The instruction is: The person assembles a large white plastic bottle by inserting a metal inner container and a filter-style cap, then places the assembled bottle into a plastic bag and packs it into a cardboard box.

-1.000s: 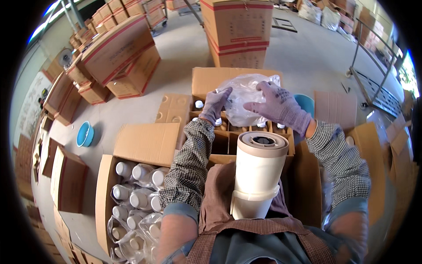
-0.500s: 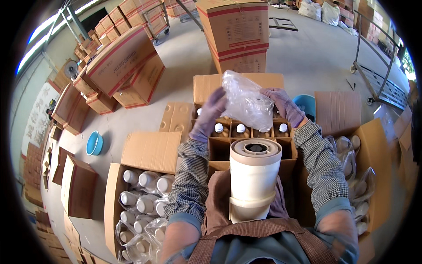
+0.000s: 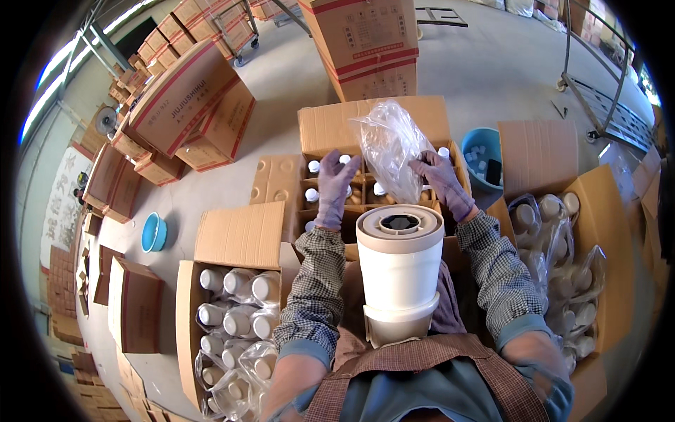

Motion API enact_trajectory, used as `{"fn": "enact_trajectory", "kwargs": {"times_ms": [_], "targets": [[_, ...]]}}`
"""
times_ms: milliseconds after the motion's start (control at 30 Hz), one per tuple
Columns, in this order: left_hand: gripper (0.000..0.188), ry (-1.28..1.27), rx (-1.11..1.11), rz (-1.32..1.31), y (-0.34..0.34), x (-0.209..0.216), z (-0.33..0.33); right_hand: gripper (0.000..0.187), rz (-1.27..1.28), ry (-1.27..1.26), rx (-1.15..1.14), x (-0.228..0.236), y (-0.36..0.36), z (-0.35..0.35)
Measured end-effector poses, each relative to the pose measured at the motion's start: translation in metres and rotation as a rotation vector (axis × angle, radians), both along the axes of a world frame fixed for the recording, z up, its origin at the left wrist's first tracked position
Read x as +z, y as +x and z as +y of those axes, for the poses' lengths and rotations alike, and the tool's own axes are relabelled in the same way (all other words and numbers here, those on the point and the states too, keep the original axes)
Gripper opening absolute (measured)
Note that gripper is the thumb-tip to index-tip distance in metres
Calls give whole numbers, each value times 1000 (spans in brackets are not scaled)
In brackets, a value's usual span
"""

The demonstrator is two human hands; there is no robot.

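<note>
My right hand (image 3: 441, 181), in a purple glove, grips a crumpled clear plastic bag (image 3: 391, 146) above an open cardboard box (image 3: 330, 130) with a divider grid and several white-capped bottles. My left hand (image 3: 335, 187), gloved as well, hovers over the box's left cells with fingers spread, next to the bag and a white bottle cap (image 3: 313, 167). A tall white cylindrical container (image 3: 399, 266) stands between my forearms, close to my chest.
An open box of bagged white bottles (image 3: 235, 309) is at my lower left; another box with bagged bottles (image 3: 562, 260) is at my right. A blue tub of caps (image 3: 483, 151), a blue bowl (image 3: 153, 232), stacked cartons (image 3: 190, 105) and a tall carton (image 3: 365, 42) surround them.
The bag has come down from in front of me toward the divided box. My left hand has let go of it and dropped over the left cells.
</note>
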State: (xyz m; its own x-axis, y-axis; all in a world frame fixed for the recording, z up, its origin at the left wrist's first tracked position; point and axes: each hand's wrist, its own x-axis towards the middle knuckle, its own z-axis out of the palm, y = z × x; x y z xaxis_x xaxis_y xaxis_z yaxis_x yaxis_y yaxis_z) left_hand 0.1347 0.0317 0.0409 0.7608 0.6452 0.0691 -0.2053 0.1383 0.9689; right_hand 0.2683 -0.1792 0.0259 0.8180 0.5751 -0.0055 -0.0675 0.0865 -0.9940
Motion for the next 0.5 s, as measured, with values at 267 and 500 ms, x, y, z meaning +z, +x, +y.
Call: {"fn": "enact_trajectory", "kwargs": {"times_ms": [267, 500], "targets": [[14, -324, -290, -89, 16, -46, -4, 25, -225, 216, 149, -51, -17, -51], [18, -217, -398, -77, -109, 1, -48, 41, 204, 456, 56, -21, -92, -109]]}}
